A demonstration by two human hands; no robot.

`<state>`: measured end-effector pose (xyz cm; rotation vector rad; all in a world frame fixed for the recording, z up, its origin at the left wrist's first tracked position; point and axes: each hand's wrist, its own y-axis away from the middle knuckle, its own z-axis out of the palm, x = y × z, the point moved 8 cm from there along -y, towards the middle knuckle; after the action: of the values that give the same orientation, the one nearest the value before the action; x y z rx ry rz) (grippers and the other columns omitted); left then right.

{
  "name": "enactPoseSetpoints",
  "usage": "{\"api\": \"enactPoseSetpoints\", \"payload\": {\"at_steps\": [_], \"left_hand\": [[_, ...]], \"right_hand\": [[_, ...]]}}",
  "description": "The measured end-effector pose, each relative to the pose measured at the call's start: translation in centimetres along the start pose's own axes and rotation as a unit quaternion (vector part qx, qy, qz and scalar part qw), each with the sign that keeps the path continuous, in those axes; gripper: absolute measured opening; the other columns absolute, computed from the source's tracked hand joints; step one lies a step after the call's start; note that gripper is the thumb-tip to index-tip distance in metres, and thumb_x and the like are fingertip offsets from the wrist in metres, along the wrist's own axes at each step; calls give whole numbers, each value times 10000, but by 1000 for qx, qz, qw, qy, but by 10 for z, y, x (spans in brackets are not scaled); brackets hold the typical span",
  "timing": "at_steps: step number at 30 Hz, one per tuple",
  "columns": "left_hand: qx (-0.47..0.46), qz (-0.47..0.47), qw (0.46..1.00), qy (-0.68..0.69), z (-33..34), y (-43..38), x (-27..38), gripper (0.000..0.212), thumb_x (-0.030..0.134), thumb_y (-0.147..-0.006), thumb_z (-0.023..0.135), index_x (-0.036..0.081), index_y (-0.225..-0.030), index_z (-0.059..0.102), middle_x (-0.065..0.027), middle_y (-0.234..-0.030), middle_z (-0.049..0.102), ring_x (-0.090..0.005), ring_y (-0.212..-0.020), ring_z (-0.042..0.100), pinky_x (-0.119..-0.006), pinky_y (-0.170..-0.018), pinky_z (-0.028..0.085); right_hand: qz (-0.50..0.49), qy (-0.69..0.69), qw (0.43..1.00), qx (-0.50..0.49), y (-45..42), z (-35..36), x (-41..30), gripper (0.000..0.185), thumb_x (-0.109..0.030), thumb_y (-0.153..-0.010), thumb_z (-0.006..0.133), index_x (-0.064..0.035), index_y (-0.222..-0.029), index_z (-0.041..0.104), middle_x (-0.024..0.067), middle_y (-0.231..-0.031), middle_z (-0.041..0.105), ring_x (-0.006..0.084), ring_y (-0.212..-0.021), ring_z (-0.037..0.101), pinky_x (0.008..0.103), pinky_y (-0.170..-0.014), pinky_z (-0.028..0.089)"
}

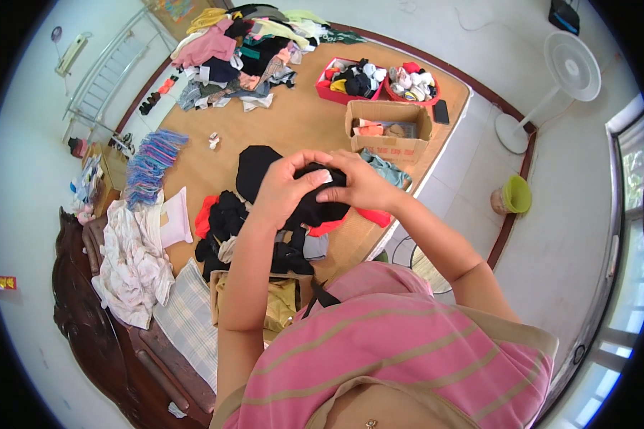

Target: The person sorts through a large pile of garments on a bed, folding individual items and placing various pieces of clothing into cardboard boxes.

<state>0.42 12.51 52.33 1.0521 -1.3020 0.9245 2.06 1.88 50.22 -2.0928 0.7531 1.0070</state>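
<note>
A black cloth garment (pixel 314 206) with a small white tag is held up between both hands. My left hand (pixel 290 182) grips its left side, thumb by the tag; my right hand (pixel 357 182) grips its right side, thumb and fingers bent around the cloth. Just behind lies a flat black cloth piece (pixel 255 169) on the mat-covered bed. Below and left of the hands is a heap of black clothing (pixel 228 217) with red cloth (pixel 205 214) at its edge. A teal garment (pixel 383 169) lies right of my right hand.
An open cardboard box (pixel 389 147) stands beyond the hands, near a pink box of socks (pixel 349 96), a red basket (pixel 416 99) and a phone (pixel 440 112). A large clothes pile (pixel 247 53) is at the far left. Hangers (pixel 153 163) lie left; another box (pixel 214 305) is close to my body.
</note>
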Motion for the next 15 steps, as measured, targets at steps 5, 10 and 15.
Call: {"api": "enactPoseSetpoints", "payload": {"at_steps": [5, 10, 15], "left_hand": [[55, 9, 995, -80, -22, -10, 5, 230, -7, -823, 601, -12, -1052, 583, -32, -882, 640, -75, -790, 580, -204, -730, 460], [61, -74, 917, -386, -32, -10, -4, 309, 256, -783, 703, -34, -863, 631, -55, -641, 582, -77, -603, 512, -260, -554, 403], [130, -55, 944, -297, -51, -19, -30, 364, 333, -782, 679, -26, -841, 659, -62, -560, 508, -104, -545, 458, -295, -525, 377]], "right_hand": [[43, -99, 993, 43, -3, -36, 39, 149, -114, -790, 686, -3, -871, 629, 45, -721, 573, 150, -696, 521, 287, -653, 425], [-52, 64, 987, 138, -6, -79, 21, 167, -41, -754, 671, -18, -918, 648, 100, -817, 604, 262, -767, 585, 313, -715, 462], [50, -111, 976, 179, -14, -100, 64, 154, -39, -788, 610, -8, -936, 633, 147, -779, 633, 258, -709, 610, 294, -686, 474]]}}
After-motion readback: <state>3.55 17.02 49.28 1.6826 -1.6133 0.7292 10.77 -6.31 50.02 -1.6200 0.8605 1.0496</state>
